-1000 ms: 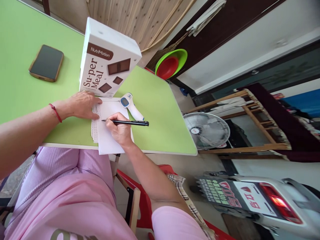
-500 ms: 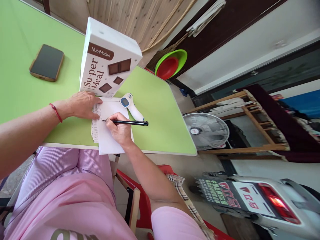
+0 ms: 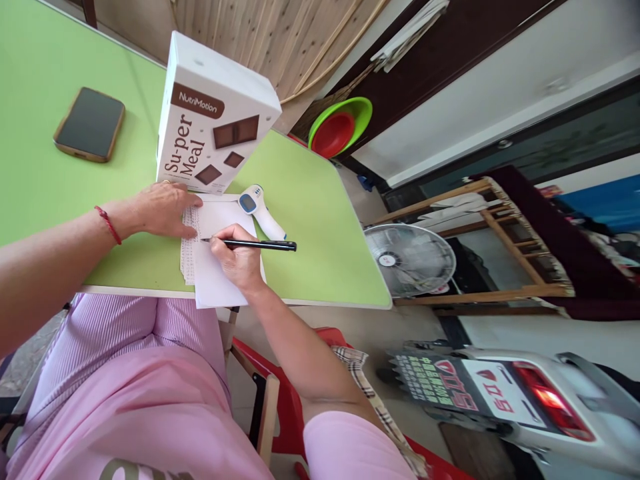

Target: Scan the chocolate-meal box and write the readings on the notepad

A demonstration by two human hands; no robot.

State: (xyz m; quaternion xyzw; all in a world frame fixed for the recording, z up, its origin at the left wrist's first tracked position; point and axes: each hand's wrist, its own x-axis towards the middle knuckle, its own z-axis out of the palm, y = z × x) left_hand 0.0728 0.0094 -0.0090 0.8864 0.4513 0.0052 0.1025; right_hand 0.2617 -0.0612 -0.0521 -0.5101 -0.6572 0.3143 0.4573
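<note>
In the head view my right hand grips a black pen, its tip at the left side of a white sheet of paper. My left hand lies with fingers spread over the top of a patterned or printed paper left of the white sheet. A red cord bracelet circles that wrist. Just beyond my left hand stands an upright white box marked "Su-per Meal". Right of the paper lies a white handheld infrared thermometer, its head touching or near the sheet.
A phone rests at the left of the green table. Past the table's right edge are a floor fan, a wooden rack and nested basins. A red chair and a scooter stand at lower right.
The whole view has shifted slightly. Both hands, the pen and the papers keep nearly the same places relative to each other.
</note>
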